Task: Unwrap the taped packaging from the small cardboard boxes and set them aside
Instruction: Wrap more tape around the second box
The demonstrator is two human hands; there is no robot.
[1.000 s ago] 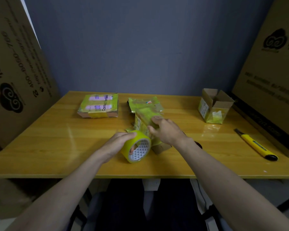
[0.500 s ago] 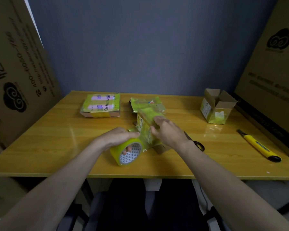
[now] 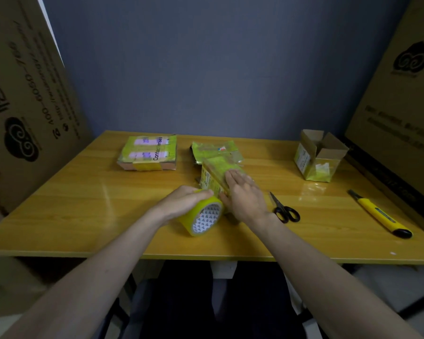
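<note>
The left hand (image 3: 184,200) curls its fingers over the tape roll (image 3: 201,217) on the counter (image 3: 83,204); just beyond the roll, the right hand (image 3: 245,194) lies flat, fingers straight, on the taped box (image 3: 214,173).

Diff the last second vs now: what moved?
Right hand flattened its curled fingers onto the small box. Left hand still grips the tape roll, after dipping toward the near edge and back. Scissors, hidden before, now show. Knife, open box, flat box unchanged.

Wooden table (image 3: 71,204), scissors (image 3: 283,209), utility knife (image 3: 380,217), open box (image 3: 318,155)
</note>
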